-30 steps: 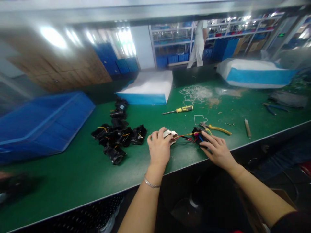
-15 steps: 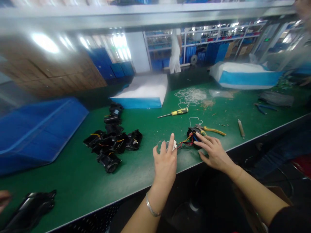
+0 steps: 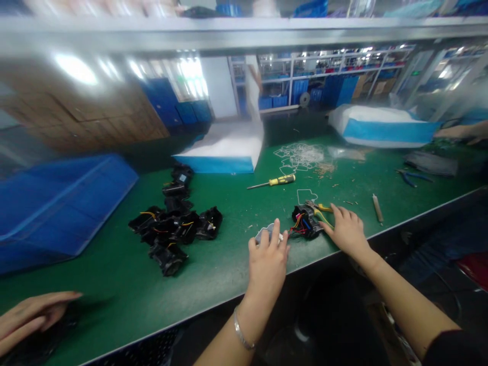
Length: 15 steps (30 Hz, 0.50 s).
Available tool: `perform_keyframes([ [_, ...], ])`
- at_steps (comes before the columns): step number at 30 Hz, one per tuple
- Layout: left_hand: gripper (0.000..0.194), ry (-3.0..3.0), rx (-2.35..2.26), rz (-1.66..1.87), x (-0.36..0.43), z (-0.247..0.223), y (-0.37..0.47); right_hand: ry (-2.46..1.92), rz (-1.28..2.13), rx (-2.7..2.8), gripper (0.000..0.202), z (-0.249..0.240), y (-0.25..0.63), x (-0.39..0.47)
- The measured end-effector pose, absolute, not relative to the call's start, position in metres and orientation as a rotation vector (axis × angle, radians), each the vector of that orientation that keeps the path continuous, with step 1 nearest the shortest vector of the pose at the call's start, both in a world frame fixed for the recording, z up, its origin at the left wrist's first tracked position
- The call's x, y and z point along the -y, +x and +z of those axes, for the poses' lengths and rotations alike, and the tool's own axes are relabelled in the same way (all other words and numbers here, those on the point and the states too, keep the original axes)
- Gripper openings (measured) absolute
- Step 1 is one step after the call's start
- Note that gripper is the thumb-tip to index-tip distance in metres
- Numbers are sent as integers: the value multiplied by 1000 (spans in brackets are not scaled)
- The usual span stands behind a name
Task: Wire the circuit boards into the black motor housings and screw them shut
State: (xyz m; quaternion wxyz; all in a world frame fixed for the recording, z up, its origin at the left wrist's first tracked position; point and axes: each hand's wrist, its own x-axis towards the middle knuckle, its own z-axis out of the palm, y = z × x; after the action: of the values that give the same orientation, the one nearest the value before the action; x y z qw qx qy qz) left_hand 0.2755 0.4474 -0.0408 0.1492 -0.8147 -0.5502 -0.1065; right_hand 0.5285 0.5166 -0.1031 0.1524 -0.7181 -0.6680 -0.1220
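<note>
My left hand (image 3: pixel 267 259) rests low over the bench, its fingers curled on a small grey plate (image 3: pixel 264 235) with a white connector (image 3: pixel 281 237) between index finger and thumb. Red and yellow wires (image 3: pixel 295 226) run from there to a black plastic housing (image 3: pixel 311 231). Much of the grey plate is hidden beneath the fingers. My right hand (image 3: pixel 348 231) is on the yellow-and-green handles of a pair of pliers (image 3: pixel 319 212), with thumb and fingers on opposite handles. The pliers' jaws lie against the top of the housing.
A bent white wire piece (image 3: pixel 305 195), a screwdriver (image 3: pixel 282 180) and a tube (image 3: pixel 377 209) lie around. More black housings (image 3: pixel 171 226) are piled left. Behind are a white-and-blue box (image 3: pixel 224 160) and wire pieces (image 3: pixel 301 156). Another person's hand (image 3: pixel 34 317) covers a black part lower left.
My right hand has moved from the housing to the pliers' handles. My left hand has shifted slightly right, and more of the grey plate shows. A co-worker's hand has come over the black part.
</note>
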Motion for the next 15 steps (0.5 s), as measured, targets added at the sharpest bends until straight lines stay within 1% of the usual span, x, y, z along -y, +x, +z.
perform_keyframes([
  [3,49,-2394,1509,-361,-447,-43,277,-2051,-426,1980,64,-97,526,-512],
  [4,50,-2418,1489,-379,-447,-44,277,-2049,-432,1994,62,-94,526,-510],
  [7,36,-2504,1449,-439,-449,-46,280,-2052,-313,1933,61,-90,537,-506],
  [9,35,-2556,1458,-508,-452,-44,283,-2000,-33,1795,63,-89,548,-501],
  [12,33,-2586,1560,-639,-460,-37,286,-1808,615,1422,65,-84,557,-482],
  [15,31,-2558,1735,-819,-474,-33,291,-1514,1165,1126,58,-70,545,-453],
])
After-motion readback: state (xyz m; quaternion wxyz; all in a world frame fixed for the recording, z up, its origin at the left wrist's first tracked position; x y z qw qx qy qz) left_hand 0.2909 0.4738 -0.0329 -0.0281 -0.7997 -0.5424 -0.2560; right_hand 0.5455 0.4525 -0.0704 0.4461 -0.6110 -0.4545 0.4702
